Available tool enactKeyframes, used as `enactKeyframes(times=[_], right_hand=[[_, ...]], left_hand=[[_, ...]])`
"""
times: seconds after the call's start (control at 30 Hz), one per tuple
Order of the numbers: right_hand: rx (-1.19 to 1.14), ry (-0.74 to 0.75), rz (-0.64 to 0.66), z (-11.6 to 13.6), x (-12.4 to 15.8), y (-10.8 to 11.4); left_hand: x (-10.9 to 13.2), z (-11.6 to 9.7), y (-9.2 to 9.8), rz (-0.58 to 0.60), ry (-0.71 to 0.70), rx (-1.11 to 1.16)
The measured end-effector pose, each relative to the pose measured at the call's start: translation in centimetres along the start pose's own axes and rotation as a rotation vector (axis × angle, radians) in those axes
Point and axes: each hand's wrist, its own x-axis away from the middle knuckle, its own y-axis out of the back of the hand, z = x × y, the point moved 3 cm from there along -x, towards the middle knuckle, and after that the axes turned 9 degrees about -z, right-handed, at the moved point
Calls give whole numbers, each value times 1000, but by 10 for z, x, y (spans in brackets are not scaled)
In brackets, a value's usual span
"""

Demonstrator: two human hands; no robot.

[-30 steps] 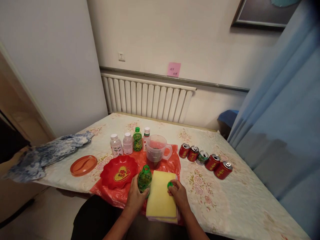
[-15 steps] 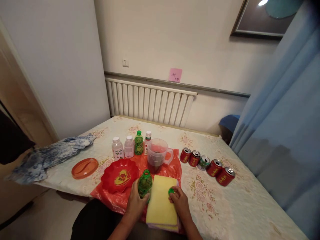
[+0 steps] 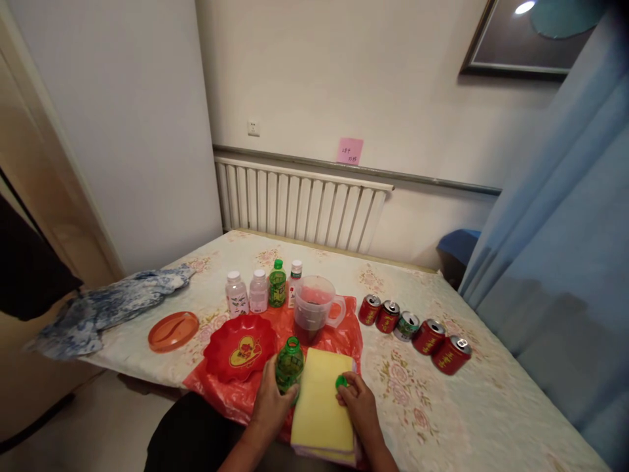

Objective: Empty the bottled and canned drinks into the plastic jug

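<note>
My left hand [image 3: 271, 398] is wrapped round an uncapped green plastic bottle [image 3: 289, 365], which stands upright with its mouth facing up. Between finger and thumb, my right hand [image 3: 360, 401] pinches a green bottle cap [image 3: 341, 381] above the right edge of a stack of yellow cloths [image 3: 324, 403]. Just behind the bottle stands a clear plastic measuring jug [image 3: 314, 305] with dark contents. A red scalloped plate [image 3: 221, 344] lies left of my left hand. Under these things a red plastic sheet [image 3: 216, 391] is spread.
Two clear white-capped bottles [image 3: 236, 293], a capped green bottle [image 3: 278, 284] and a slim white-capped bottle [image 3: 295, 274] stand behind the plate. Several drink cans [image 3: 430, 336] line the right side. An orange lid [image 3: 173, 331] and a crumpled blue-white cloth [image 3: 118, 308] lie left.
The whole view has shifted slightly, so everything appears a little further right and lower. Both hands keep their holds on the bottle and the cap.
</note>
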Motion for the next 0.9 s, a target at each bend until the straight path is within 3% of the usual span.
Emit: enactKeyframes(times=[0.67, 0.9], right_hand=[[9, 0, 15, -14, -5, 2], [23, 8, 27, -16, -5, 3]], left_hand=[[1, -6, 0, 17, -13, 12], [2, -4, 2, -28, -20, -9]])
